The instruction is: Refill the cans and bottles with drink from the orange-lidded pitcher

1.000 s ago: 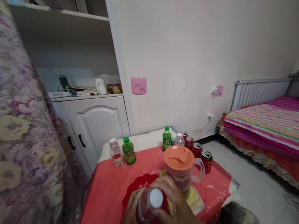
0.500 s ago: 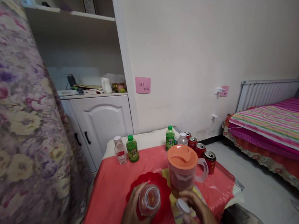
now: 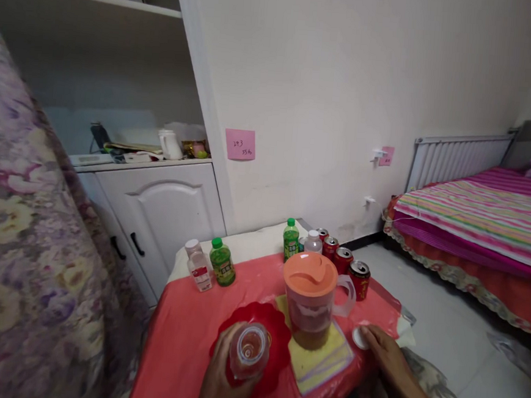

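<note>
A clear, uncapped bottle (image 3: 250,352) is wrapped in my left hand (image 3: 223,376), its mouth tipped toward me above a red scalloped dish (image 3: 280,356). Over at the table's right edge, my right hand (image 3: 382,354) pinches a white bottle cap (image 3: 360,338), close to the red tablecloth. Between my hands a clear plastic pitcher (image 3: 308,310) with an orange lid (image 3: 311,274) stands on a folded yellow cloth (image 3: 319,363), its handle pointing right.
Behind the pitcher are a green-capped bottle (image 3: 290,241), a white-capped clear bottle (image 3: 313,242) and several red cans (image 3: 358,281). At the table's left stand another green bottle (image 3: 222,263) and a white-capped bottle with a red label (image 3: 199,266). A floral curtain (image 3: 22,253) hangs at left.
My right hand has moved the white cap away from the bottle, rightward past the pitcher to the table's right side. The bottle stays in my left hand over the dish. The view has shifted slightly.
</note>
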{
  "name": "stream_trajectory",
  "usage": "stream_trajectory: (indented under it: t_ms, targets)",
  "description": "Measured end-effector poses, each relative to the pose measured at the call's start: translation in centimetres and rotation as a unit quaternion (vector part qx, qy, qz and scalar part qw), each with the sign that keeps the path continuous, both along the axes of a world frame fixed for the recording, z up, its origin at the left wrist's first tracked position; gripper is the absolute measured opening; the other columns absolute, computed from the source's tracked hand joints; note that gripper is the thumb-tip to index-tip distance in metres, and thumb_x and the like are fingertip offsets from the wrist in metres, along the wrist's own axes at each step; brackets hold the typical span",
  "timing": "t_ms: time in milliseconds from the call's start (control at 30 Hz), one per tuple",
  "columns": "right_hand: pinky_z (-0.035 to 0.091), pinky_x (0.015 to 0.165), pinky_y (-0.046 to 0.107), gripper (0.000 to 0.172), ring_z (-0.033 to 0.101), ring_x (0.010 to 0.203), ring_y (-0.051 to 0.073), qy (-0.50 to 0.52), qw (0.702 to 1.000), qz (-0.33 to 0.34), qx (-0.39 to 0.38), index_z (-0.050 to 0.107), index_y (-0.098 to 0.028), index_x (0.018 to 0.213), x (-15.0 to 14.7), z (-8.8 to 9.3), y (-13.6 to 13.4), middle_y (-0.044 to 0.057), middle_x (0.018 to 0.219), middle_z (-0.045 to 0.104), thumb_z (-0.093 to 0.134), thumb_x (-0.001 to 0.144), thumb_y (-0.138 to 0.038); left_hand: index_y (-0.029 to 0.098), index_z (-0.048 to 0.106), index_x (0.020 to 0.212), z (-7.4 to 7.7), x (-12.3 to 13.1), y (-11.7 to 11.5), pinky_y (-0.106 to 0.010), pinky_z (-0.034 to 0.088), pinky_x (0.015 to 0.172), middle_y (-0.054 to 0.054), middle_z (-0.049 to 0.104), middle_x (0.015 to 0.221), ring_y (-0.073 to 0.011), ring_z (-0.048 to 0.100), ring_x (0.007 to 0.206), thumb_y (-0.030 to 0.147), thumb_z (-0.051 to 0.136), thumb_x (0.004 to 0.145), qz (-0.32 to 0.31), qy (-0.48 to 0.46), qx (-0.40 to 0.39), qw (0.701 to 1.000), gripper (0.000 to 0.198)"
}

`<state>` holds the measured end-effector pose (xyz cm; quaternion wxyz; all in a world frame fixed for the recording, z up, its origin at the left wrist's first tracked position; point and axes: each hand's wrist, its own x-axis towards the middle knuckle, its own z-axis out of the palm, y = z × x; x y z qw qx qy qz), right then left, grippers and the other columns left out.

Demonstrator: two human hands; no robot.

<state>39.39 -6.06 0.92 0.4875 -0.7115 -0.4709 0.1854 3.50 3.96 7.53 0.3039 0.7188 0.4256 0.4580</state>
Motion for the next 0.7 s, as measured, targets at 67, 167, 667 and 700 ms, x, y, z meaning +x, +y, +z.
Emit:
stream_trajectory:
  t_ms: [67, 167, 667, 700]
  targets:
    - [0.05, 0.087, 0.044, 0.049, 0.067, 0.088, 0.031, -0.018, 1.0, -0.002, -0.012, 0.067, -0.019, 0.075, 0.7, -0.4, 0.7, 0.013, 0.088, 0.074, 0.042, 0.09, -0.058, 0.015, 0.058, 0.123, -0.4, -0.1, 0.4, -0.058, 0.05, 0.105, -0.018, 0.067, 0.127, -0.0389, 0.064, 0.12, 0.04, 0.08, 0.066, 0.009, -0.007, -0.011, 1.0, 0.067]
    - [0.05, 0.084, 0.043, 0.044, 0.068, 0.085, 0.031, -0.042, 0.999, 0.001, -0.026, 0.069, -0.02, 0.077, 0.9, -0.9, 1.6, 0.013, 0.086, 0.075, 0.044, 0.089, -0.054, 0.016, 0.058, 0.12, -0.9, -0.2, 0.9, -0.06, 0.048, 0.106, -0.018, 0.069, 0.123, -0.04, 0.064, 0.12, 0.042, 0.081, 0.063, 0.022, -0.011, -0.027, 0.999, 0.067]
    - [0.053, 0.082, 0.041, 0.032, 0.068, 0.093, 0.029, -0.06, 0.997, -0.008, 0.053, 0.066, -0.021, 0.103, -0.1, 0.1, -2.0, 0.011, 0.101, 0.071, 0.044, 0.095, -0.043, 0.017, 0.06, 0.12, 0.6, 0.1, 0.5, -0.052, 0.052, 0.105, -0.015, 0.072, 0.122, -0.0396, 0.066, 0.117, 0.045, 0.085, 0.054, 0.067, -0.023, -0.093, 0.993, 0.076]
    - [0.053, 0.077, 0.039, 0.032, 0.067, 0.086, 0.027, -0.053, 0.996, 0.009, 0.067, 0.066, -0.022, 0.095, -0.8, 0.7, -2.6, 0.01, 0.092, 0.07, 0.041, 0.096, -0.042, 0.017, 0.06, 0.121, 0.6, 0.1, 0.5, -0.051, 0.052, 0.104, -0.015, 0.073, 0.122, -0.0393, 0.067, 0.117, 0.045, 0.085, 0.054, 0.074, -0.023, -0.1, 0.992, 0.077]
